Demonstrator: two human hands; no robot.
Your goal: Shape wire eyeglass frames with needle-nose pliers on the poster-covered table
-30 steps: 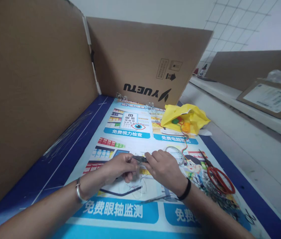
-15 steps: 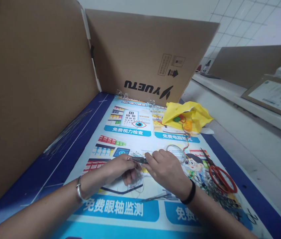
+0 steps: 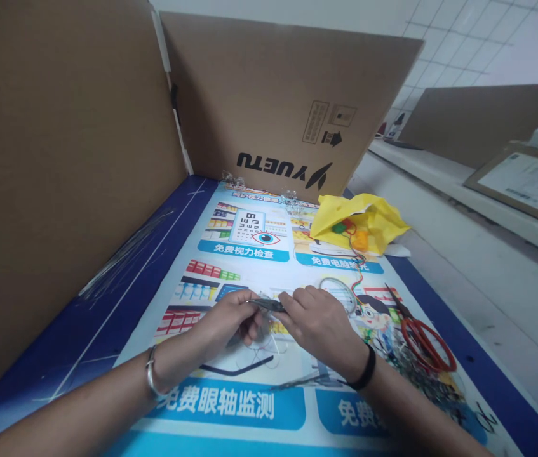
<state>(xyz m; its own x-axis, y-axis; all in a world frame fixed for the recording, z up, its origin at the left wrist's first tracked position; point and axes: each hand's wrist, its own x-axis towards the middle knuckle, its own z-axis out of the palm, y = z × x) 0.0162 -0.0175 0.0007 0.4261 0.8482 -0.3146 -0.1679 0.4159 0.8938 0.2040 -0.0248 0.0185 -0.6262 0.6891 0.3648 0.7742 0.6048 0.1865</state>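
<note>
My left hand and my right hand meet over the printed poster on the table. Both pinch a small dark slender tool or part between their fingertips; I cannot name it for sure. Thin pale wires hang and loop below the hands onto the poster. My left wrist wears a silver bangle, my right wrist a black band.
Cardboard walls stand on the left and at the back. A yellow bag with coloured bits lies behind the hands. Red-handled scissors and a pile of small wire parts lie to the right.
The hands stay together on the small part with only slight finger shifts. The view has tilted a little.
</note>
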